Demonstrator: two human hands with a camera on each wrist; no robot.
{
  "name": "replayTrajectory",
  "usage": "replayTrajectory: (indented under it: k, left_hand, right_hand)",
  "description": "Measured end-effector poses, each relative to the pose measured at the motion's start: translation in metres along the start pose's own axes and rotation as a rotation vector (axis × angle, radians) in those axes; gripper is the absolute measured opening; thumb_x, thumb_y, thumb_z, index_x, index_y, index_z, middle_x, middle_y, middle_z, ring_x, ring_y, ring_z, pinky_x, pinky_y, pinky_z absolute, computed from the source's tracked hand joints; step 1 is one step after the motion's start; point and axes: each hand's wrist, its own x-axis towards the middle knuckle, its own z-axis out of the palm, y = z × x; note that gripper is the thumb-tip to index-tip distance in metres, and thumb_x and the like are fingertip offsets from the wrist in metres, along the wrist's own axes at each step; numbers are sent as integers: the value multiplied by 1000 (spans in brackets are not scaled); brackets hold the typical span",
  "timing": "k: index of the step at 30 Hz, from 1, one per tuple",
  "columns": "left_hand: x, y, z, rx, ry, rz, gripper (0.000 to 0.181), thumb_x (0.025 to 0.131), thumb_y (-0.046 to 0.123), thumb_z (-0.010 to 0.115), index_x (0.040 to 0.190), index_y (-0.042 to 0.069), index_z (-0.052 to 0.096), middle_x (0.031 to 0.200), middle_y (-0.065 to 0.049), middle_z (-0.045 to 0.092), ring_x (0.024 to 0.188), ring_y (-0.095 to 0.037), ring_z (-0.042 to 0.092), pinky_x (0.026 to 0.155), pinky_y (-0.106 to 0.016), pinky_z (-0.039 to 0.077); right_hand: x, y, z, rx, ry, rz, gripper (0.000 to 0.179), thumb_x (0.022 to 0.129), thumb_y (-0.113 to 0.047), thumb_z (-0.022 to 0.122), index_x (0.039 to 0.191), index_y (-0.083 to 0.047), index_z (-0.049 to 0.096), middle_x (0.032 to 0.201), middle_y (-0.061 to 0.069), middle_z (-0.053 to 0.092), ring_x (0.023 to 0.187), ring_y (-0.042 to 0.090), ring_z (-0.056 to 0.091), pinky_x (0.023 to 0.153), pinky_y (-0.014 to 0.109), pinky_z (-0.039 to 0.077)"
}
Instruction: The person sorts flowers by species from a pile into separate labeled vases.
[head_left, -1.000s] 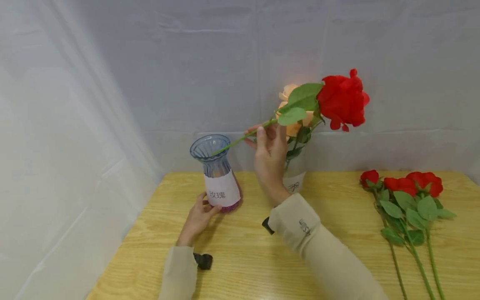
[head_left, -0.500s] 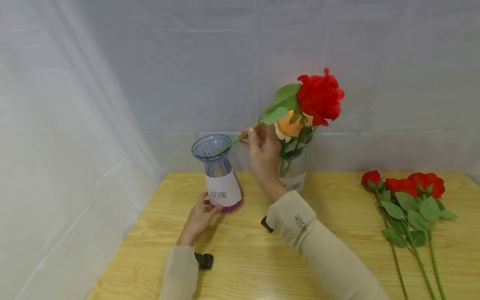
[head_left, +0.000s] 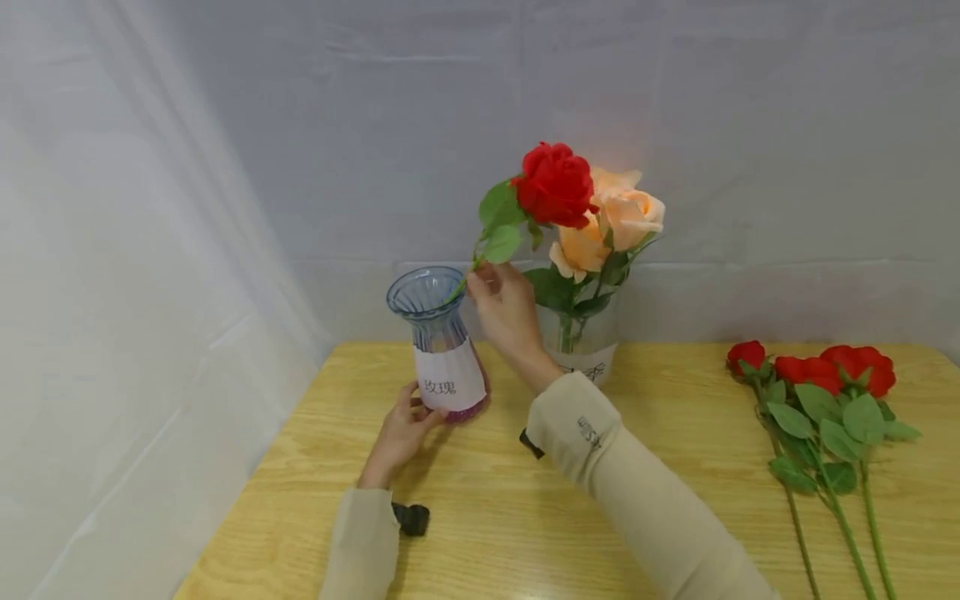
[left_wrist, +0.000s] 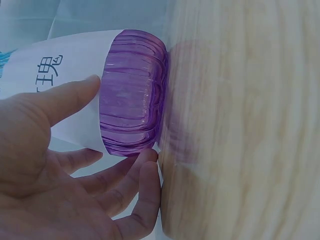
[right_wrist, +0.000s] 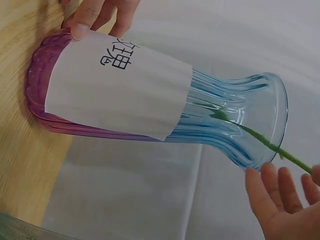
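Observation:
In the head view, a glass vase (head_left: 438, 335), blue at the neck and purple at the base, stands on the table with a white paper label. My left hand (head_left: 400, 436) holds it low down; in the left wrist view the thumb lies on the label (left_wrist: 82, 50) and the fingers reach around the purple base (left_wrist: 131, 92). With my right hand (head_left: 508, 312) beside the rim, I pinch the stem of a red rose (head_left: 557, 185). Its green stem (right_wrist: 250, 132) slants through the mouth into the neck, seen in the right wrist view.
A clear vase (head_left: 551, 332) of peach roses (head_left: 632, 218) stands just right of my right hand, partly behind it. Several red roses (head_left: 808, 375) lie on the right of the wooden table (head_left: 480, 525). A pale sheet (head_left: 420, 150) hangs behind.
My right hand has moved left toward the vase, bringing the red rose left and tilting it more upright. More of the stem's lower end is inside the rim. My left hand stays on the vase.

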Motion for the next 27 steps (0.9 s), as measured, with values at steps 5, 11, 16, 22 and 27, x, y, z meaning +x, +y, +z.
replayTrajectory:
  k: [5,11,16,22,27]
  left_hand:
    - [1,0,1,5,3,10,65,99,10,66,149,-11,30,131,-37,52,119,-48,57,97,-55,49]
    - [0,0,0,1,-1,17,66,100,10,65,150,-11,29,131,-37,52,120,-49,57,98,-56,49]
    - [-2,1,-2,3,-5,13,67,100,12,65,150,-12,28,132,-39,51,121,-51,56,99,-56,48]
    - [-3,0,-4,4,-5,-3,68,100,13,65,151,-11,27,135,-39,50,124,-51,54,101,-56,46]
    - [-3,1,-2,-11,-2,9,66,100,11,65,151,-10,29,133,-38,50,123,-51,55,101,-56,46]
  right_hand:
    - [-3,8,-5,-99,-85,76,14,97,0,62,109,6,63,107,21,67,95,36,66,84,45,55]
    - [-17,17,-15,-85,-166,77,13,95,2,63,107,8,64,105,22,67,95,36,64,85,45,55]
    - [-33,20,-29,-87,-221,121,15,96,0,63,109,6,65,106,20,67,93,35,64,82,44,55]
    - [-46,24,-51,-103,-210,107,14,94,2,65,108,7,66,103,20,67,89,33,65,75,41,57]
    - [-57,28,-70,-115,-221,137,13,94,3,66,106,7,66,101,19,67,85,31,65,72,34,56]
